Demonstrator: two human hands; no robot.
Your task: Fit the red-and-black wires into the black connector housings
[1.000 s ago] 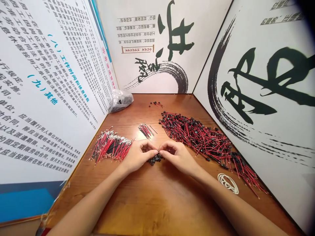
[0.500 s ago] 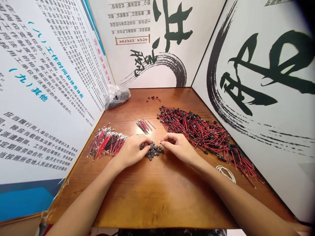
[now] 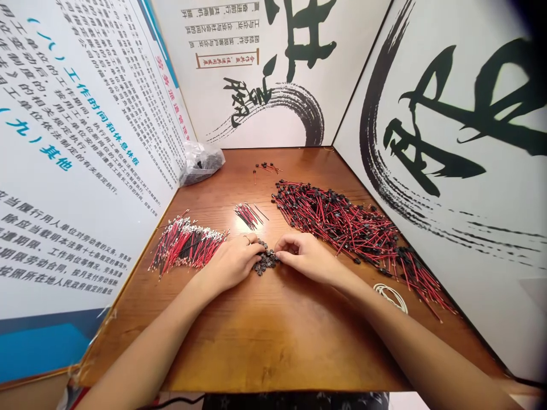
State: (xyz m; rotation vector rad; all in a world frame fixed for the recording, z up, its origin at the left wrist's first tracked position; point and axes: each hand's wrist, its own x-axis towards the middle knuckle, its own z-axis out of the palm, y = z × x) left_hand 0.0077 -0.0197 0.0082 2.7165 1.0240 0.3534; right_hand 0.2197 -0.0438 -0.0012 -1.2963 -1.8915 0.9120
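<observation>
A small heap of black plastic connector housings point(image 3: 266, 263) lies on the table between my hands. My left hand point(image 3: 233, 259) reaches over the heap's left side with thumb and fingers pinched together; whatever is between the fingertips is hidden. At the heap's right edge, my right hand point(image 3: 306, 255) has thumb and forefinger closed in a pinch, and what they hold is too small to name. Beside my left hand is a pile of loose red and black wires point(image 3: 186, 246) with pale metal ends. A smaller bunch of such wires point(image 3: 247, 216) lies just beyond the hands.
To the right spreads a large pile of red and black wires with black connectors point(image 3: 337, 222). A coil of white cord point(image 3: 391, 297) lies near my right forearm. At the back are a clear plastic bag point(image 3: 203, 163) and several connector wires point(image 3: 268, 167). Printed panels enclose the wooden table point(image 3: 265, 341).
My right hand has shifted slightly left to the edge of the housings heap. A pale tip seen at its fingertips before is hidden now. The camera view has moved a little.
</observation>
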